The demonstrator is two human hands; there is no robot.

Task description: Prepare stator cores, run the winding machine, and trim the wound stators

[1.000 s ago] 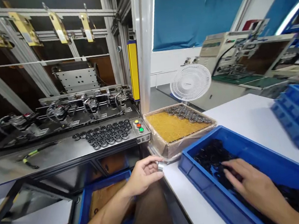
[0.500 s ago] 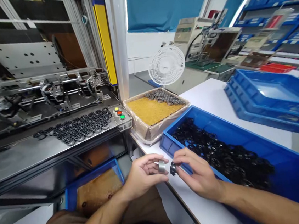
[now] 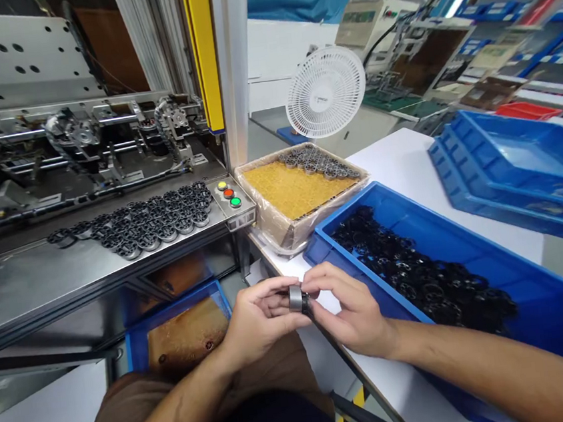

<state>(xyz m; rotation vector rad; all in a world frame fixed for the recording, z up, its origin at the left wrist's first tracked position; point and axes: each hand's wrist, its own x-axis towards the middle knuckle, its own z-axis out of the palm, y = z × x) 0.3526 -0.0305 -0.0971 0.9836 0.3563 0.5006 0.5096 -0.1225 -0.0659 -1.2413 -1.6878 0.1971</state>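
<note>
Between thumb and fingers, my left hand (image 3: 265, 313) holds a silver metal ring (image 3: 295, 298). A black plastic ring-shaped part (image 3: 307, 304) is pinched in the fingertips of my right hand (image 3: 345, 308) and meets the metal ring's right side; how far it sits inside cannot be seen. Both hands are over the white table's near edge. Just right of them stands a blue bin (image 3: 465, 238) with a heap of black plastic parts (image 3: 418, 270). Rows of assembled black-and-silver rings (image 3: 154, 221) lie on the steel machine ledge (image 3: 32, 284) to the left.
Behind my hands is a plastic-lined box (image 3: 280, 201) with grey rings at its far end. A button panel (image 3: 233, 202) is at the ledge's corner. Stacked blue trays (image 3: 519, 172) stand right, a white fan (image 3: 325, 92) behind. Below left lies a blue bin with cardboard (image 3: 188, 335).
My hands have come together, and the black part has moved left against the metal ring. The camera view has shifted slightly downward.
</note>
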